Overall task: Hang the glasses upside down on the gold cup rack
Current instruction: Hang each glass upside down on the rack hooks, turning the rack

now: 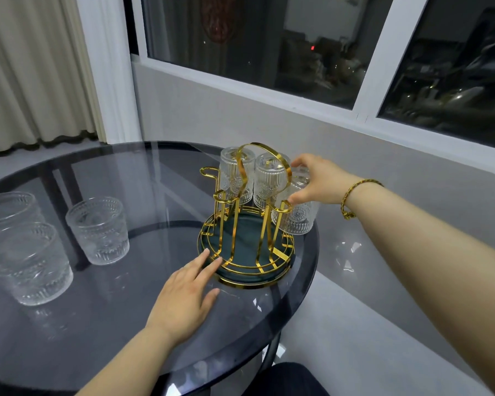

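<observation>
The gold cup rack (242,215) stands on a dark green round tray (242,242) at the right side of the glass table. Two ribbed glasses hang upside down at its back: one (235,178) on the left, one (267,181) beside it. My right hand (315,181) grips a third upside-down glass (297,215) on the rack's right arm. My left hand (186,292) lies flat on the table, fingertips touching the tray's front rim, holding nothing. Three upright glasses stand at the left: one (99,230) nearer the middle, two (26,264) at the table's left edge.
The round dark glass table (126,324) ends close to the tray on the right, with grey floor below. A grey wall and dark windows rise behind it. A curtain (35,70) hangs at the back left.
</observation>
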